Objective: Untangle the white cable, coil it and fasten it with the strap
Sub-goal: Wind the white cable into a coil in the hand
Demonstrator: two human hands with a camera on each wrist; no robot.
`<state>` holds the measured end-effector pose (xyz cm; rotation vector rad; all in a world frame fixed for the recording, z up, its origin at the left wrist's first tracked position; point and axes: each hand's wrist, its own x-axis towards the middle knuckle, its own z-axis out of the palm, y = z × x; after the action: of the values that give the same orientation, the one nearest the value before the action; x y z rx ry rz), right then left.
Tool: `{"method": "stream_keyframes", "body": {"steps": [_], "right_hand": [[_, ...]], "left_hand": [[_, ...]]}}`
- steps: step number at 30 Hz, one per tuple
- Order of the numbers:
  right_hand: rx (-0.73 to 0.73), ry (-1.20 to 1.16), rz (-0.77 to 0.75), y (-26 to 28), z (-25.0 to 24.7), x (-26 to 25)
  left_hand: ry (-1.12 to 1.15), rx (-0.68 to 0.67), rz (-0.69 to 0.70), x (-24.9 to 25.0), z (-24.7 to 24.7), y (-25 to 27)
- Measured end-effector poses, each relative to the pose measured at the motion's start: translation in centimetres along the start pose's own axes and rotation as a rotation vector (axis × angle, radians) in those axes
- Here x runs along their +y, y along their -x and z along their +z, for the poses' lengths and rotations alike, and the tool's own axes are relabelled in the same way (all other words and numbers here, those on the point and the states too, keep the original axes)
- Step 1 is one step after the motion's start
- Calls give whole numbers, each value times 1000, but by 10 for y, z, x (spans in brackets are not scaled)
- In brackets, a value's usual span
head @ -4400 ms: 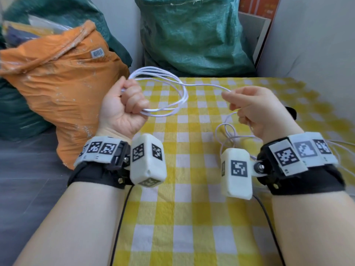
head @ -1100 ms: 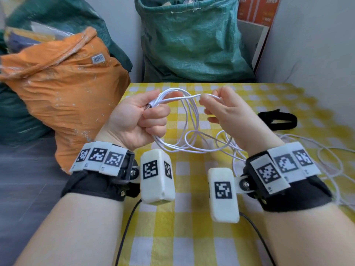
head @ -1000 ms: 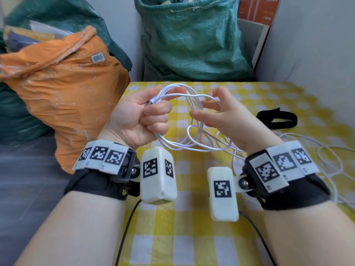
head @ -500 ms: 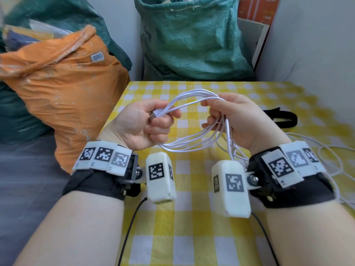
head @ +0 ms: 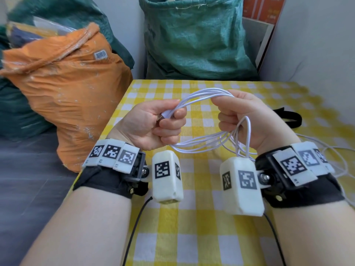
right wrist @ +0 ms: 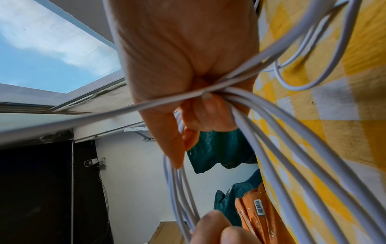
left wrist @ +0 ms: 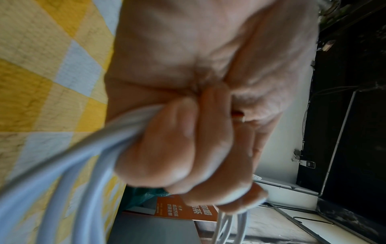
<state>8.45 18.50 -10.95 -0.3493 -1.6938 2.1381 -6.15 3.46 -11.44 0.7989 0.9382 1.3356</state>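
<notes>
Cable (head: 201,93) coils within both hands' grip

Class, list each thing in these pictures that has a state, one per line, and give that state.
white cable: partly coiled, loops held between both hands, the rest loose on the table
left hand: grips the loops and the plug end
right hand: grips the loops
black strap: lying unused on the table
green sack: open at the top

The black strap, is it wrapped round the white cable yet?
No. The black strap lies on the table, apart from the white cable.
</notes>
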Motion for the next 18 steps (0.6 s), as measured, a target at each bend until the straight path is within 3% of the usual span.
{"method": "stream_keyframes", "body": {"steps": [3,7,14,18], "right_hand": [[-61,1,6,3,3,0],[-33,20,10,4,11,-2],[41,108,-35,0,13,1],[25,258,-32,-1,4,3]], "left_hand": [[-2,23,12,0,-2,2],[-2,38,3,-1,-3,3],[-129,-83,-12,-1,1,4],[-56,-1,74,5,-1,9]]}}
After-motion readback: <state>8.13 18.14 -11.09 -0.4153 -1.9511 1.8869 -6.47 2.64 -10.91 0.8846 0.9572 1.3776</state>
